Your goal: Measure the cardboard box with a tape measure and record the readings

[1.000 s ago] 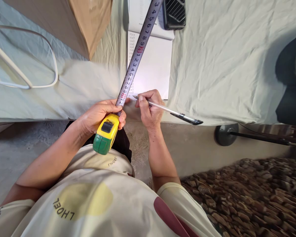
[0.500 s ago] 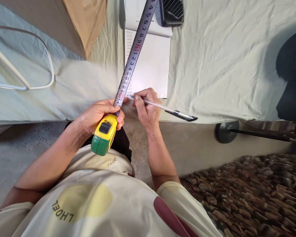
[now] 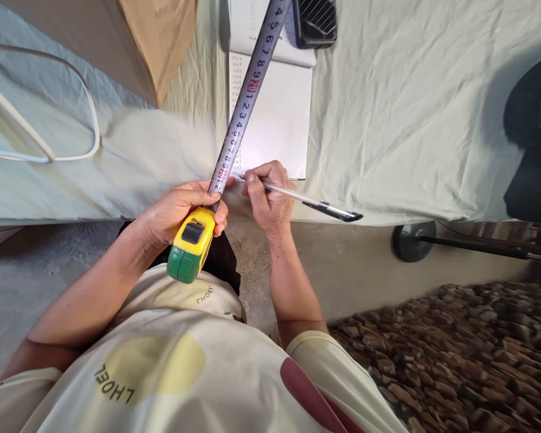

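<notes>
My left hand (image 3: 183,210) is closed on a yellow and green tape measure (image 3: 190,245), fingers around the blade just past its mouth. The pulled-out blade slants up over the left part of an open notebook (image 3: 279,114) and leaves the view at the top. A column of small handwriting runs down the page's left side, partly covered by the blade. My right hand (image 3: 270,195) pinches a clear pen with a black cap (image 3: 329,210) on its rear end. The pen's tip is at the page's lower left corner, beside the lowest writing.
A black patterned object (image 3: 315,24) lies on the notebook's upper right. At the left are a cardboard box (image 3: 157,54) and a looped white cable (image 3: 92,114) on the pale cloth (image 3: 410,108). A black round base with a rod (image 3: 412,242) stands beyond the table's front edge.
Both hands stay almost in place, with the tape measure and pen still held. The pen's capped end has shifted very slightly right.
</notes>
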A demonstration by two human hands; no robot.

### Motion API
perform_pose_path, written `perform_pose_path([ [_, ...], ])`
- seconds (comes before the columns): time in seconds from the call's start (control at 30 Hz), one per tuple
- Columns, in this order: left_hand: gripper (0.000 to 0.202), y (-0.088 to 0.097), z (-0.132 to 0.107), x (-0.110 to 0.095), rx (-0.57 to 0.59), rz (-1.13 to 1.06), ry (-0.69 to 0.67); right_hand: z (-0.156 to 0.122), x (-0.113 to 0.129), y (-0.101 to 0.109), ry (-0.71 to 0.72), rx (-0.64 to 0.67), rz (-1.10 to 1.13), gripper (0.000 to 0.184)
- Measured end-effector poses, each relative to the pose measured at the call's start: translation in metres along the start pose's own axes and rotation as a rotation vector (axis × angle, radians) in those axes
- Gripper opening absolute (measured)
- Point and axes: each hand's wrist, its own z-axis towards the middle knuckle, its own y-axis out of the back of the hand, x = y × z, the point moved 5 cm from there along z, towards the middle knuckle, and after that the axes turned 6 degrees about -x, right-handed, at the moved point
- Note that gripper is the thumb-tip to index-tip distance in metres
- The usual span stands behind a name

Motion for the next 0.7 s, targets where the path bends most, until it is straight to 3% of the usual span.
perform_pose_path([
  [0.23,0.028,0.0014,-0.001,0.0021,0.008,-0.007,-0.003,-0.0017,-0.0047,0.0022,-0.071,-0.047,0.046,0.019],
  [0.7,0.031,0.0018,-0.0002,0.0019,0.015,-0.015,0.0,-0.0003,-0.0015,0.0007,-0.043,-0.012,0.032,0.019],
])
